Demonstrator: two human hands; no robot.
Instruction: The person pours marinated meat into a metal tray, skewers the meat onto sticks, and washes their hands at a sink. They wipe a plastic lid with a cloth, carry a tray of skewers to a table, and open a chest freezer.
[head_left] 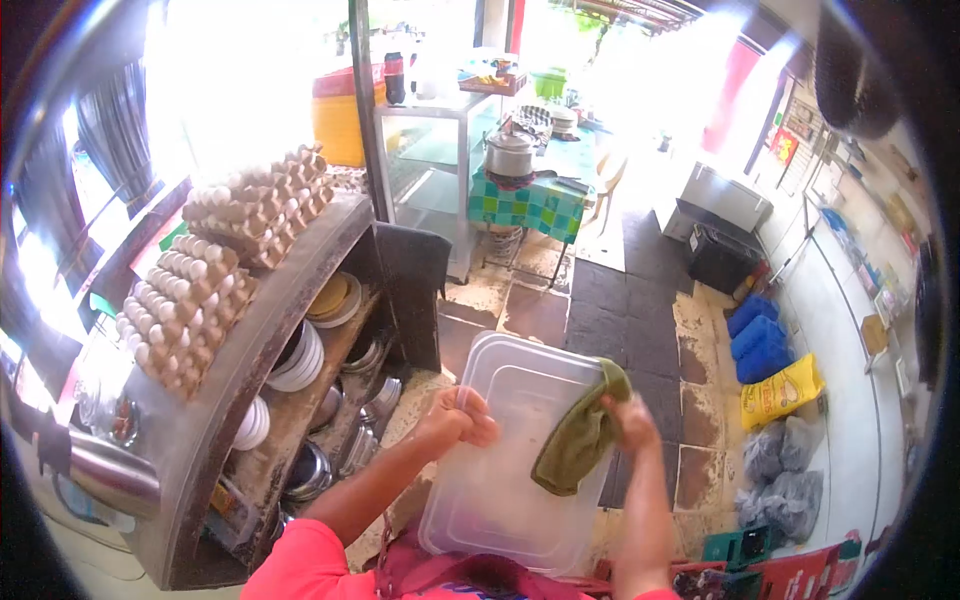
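Note:
A large translucent plastic lid or container [500, 510] is tilted in front of my body, its rounded rim facing up and forward. My left hand [462, 418] is closed at its left edge, fingers curled. On the right side, my right hand [628, 420] grips a folded olive-green cloth [572, 450], which hangs across the plastic surface. Part of the cloth reaches the upper right corner of the plastic. The right hand's fingertips are partly hidden behind the cloth.
Egg trays [190, 300] top a dark wooden shelf [335, 240] holding stacked plates [298, 362] at left. Ahead, a pot [510, 153] sits on a checkered-cloth table [530, 205]. Blue bundles [757, 340], a yellow sack [783, 392] and grey bags [785, 505] line the right wall.

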